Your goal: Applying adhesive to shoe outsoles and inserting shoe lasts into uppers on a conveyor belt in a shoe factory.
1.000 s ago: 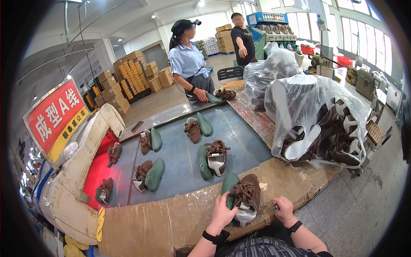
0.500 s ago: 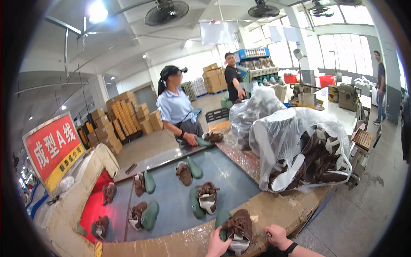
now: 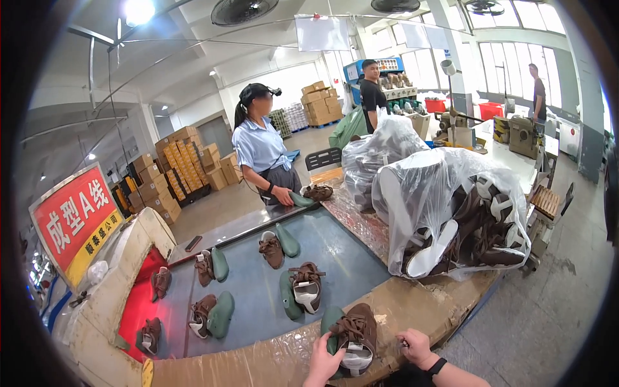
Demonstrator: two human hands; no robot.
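At the near edge of the table a brown lace-up shoe (image 3: 358, 330) with a pale lining stands beside a green shoe last (image 3: 331, 317). My left hand (image 3: 324, 358) is closed around the near end of the last, its fingertips against the side of the shoe. To the right of the shoe, my right hand (image 3: 416, 349) is closed over the cardboard edge; a small dark bit shows at its fingers, too small to name. Another brown shoe (image 3: 307, 284) lies farther in, next to its own green last (image 3: 290, 298).
Several more shoe-and-last pairs stand on the blue-grey belt (image 3: 258, 335). Clear plastic bags (image 3: 419, 187) full of shoes bulk at the right. Across the belt a person in a light blue shirt (image 3: 261, 145) touches another last (image 3: 300, 200). A red sign (image 3: 77, 219) stands at left.
My view has shifted slightly. My left hand stays at the shoe and last, and my right hand remains closed. The person in black behind the bags has drawn back an outstretched arm.
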